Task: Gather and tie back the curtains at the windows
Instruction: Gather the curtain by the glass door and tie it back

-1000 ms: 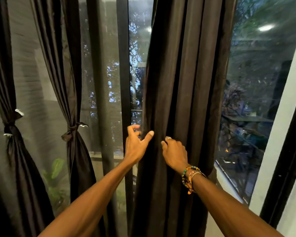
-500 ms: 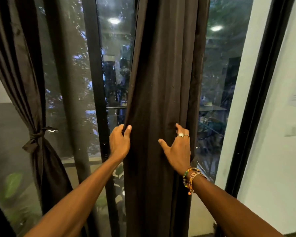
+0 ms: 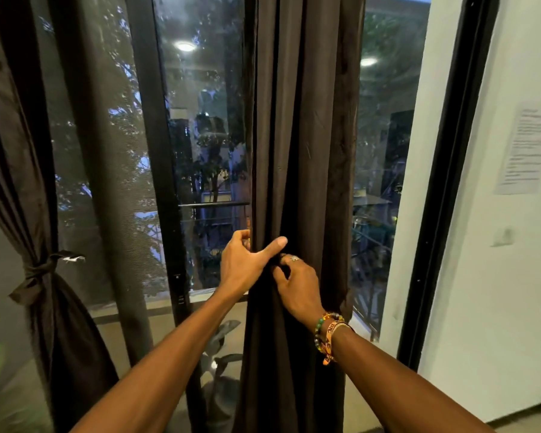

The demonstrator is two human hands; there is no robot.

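Since half a second ago both hands have closed in together on the dark curtain (image 3: 303, 151) at centre. Left hand (image 3: 242, 267) grips its left edge, fingers wrapped behind, thumb across the front. Right hand (image 3: 297, 285), earlier spread flat, now pinches folds just beside the left thumb. Bracelets (image 3: 327, 331) on the right wrist. Tied curtain (image 3: 44, 276) hangs far left, knotted. No containers.
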